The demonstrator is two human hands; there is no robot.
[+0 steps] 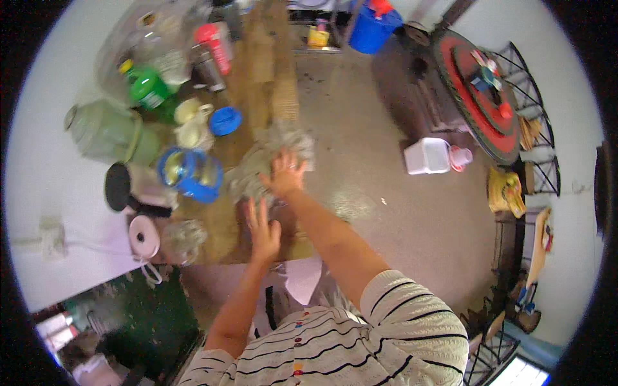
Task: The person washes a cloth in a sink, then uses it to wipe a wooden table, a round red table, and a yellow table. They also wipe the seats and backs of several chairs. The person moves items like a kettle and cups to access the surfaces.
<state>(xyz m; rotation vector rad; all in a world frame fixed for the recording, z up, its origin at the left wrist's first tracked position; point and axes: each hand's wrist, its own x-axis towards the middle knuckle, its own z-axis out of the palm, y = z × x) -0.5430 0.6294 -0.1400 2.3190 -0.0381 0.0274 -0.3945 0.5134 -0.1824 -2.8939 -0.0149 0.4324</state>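
Note:
A crumpled greyish cloth (pixel 248 168) lies on the wooden table (pixel 222 248), reaching to its right edge. My right hand (pixel 286 175) presses flat on the cloth with fingers spread. Nearer to me, my left hand (pixel 262 237) has its fingers stretched out at the cloth's near edge, and nothing shows in its grip. Left of the cloth sits a clear jar with blue trim (pixel 207 186). Beyond that jar are a round blue lid (pixel 225 121) and pale cups (pixel 190 134).
The table's left side holds a dark-lidded kettle (pixel 147 183), a pale green canister (pixel 106 132), a green bottle (pixel 147 89), a red bottle (pixel 212 45) and a pink round object (pixel 143 237). A white bin (pixel 427 156) and a blue bucket (pixel 373 29) stand on the floor.

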